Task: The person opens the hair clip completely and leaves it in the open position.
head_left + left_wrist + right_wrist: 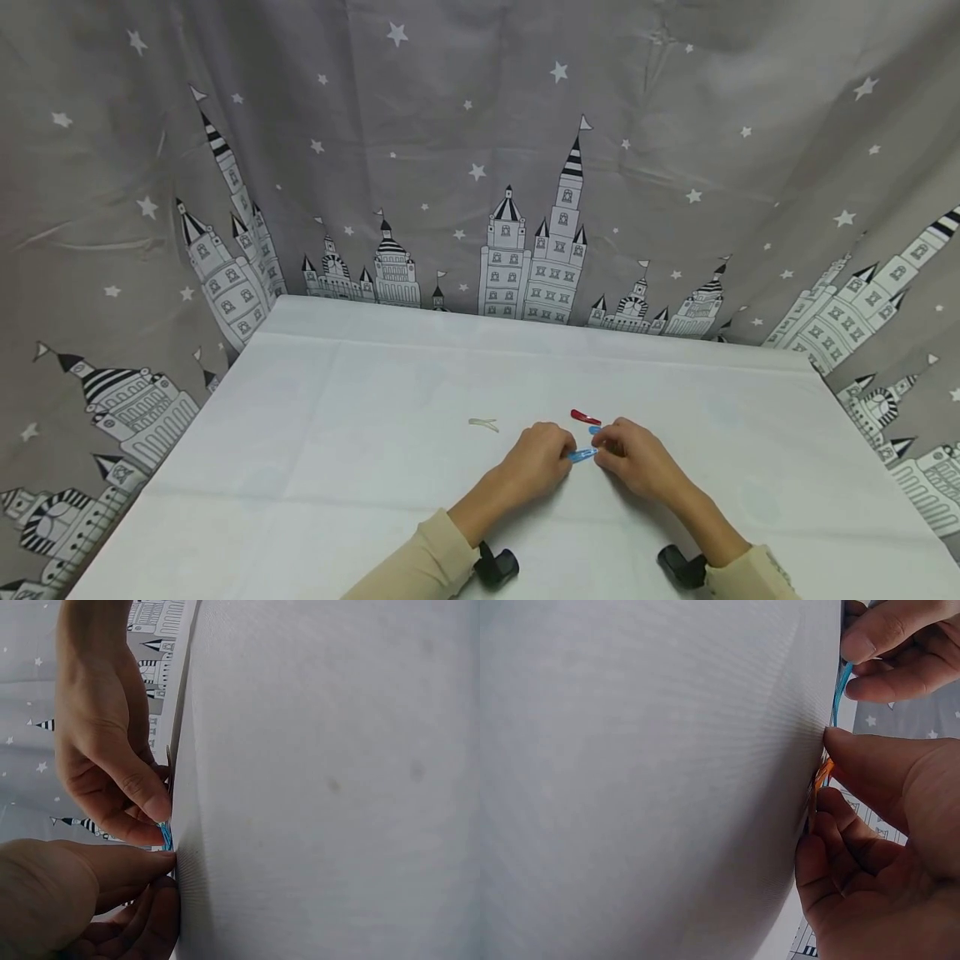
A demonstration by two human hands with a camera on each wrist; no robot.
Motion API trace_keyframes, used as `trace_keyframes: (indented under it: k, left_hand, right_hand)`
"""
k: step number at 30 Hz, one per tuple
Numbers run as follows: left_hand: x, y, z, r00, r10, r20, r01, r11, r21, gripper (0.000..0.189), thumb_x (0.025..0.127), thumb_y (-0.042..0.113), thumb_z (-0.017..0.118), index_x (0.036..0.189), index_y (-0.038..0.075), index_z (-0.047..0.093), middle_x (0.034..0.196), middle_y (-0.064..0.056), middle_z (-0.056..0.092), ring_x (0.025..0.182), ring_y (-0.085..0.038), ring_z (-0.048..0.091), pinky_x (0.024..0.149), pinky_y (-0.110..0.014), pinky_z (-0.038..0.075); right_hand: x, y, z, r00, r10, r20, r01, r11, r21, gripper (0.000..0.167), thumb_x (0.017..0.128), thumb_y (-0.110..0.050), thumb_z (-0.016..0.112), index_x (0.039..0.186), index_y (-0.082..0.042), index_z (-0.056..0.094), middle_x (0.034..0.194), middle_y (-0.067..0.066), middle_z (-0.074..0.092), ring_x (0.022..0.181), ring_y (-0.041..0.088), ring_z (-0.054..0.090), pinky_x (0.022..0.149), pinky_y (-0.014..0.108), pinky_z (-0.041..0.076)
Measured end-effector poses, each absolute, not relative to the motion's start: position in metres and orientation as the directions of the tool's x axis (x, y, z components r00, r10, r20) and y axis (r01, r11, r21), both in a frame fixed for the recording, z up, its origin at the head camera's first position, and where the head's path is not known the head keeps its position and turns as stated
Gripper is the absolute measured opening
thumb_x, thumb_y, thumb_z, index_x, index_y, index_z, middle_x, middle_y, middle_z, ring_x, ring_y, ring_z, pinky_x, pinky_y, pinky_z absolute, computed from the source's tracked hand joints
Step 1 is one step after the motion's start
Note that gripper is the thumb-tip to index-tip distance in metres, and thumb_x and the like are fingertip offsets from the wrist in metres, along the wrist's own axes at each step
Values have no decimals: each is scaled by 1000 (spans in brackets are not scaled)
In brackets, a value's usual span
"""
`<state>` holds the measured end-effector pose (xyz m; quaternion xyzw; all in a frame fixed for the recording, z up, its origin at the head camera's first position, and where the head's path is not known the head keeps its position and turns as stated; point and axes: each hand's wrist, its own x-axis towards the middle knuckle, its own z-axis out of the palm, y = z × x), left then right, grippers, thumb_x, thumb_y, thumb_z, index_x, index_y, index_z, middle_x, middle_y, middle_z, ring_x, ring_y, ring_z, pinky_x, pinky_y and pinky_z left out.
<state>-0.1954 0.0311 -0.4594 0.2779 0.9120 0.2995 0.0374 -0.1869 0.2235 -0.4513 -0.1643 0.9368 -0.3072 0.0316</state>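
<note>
1. My left grip (536, 460), pinching one end of the blue clip (582, 456) at the worktop (337, 442).
2. My right grip (636, 460), pinching its other end.
3. Red clip (585, 417), just beyond; pale clip (480, 422), farther left.

Four clips show in the head view: two blue clips (582, 456), one red clip (585, 417), one cream clip (480, 422). One orange piece (824, 772) shows at right wrist. Two hands (534, 462), two sleeves (420, 554).

No readable text, no labels, no numbers
</note>
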Motion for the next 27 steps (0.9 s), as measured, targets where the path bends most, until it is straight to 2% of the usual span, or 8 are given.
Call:
trace_keyframes:
  k: [12,21,27]
  left_hand:
    - [-197,30,-461,-850,515,109,468,645,604,9,86,1,73,94,1,76,77,2,63,69,-6,49,64,-18,43]
    - [-198,29,-463,-862,496,107,442,629,640,6,85,3,74,86,8,76,68,10,59,64,-2,49,60,-17,41]
    - [-199,27,-463,-862,492,122,435,596,675,5,83,2,74,85,6,76,68,9,61,63,-2,49,60,-17,42]
  right_hand:
    - [-188,223,-454,-950,-310,27,-266,764,-588,14,85,-2,74,80,-13,66,76,-3,48,70,15,45,64,29,40]
    - [-187,225,-455,-946,-322,35,-278,751,-599,13,85,-1,74,81,-11,66,77,-3,48,70,15,45,64,28,40]
    - [-188,228,-457,-937,-346,49,-302,731,-613,7,84,-3,74,85,-9,72,80,-4,51,69,13,46,63,27,40]
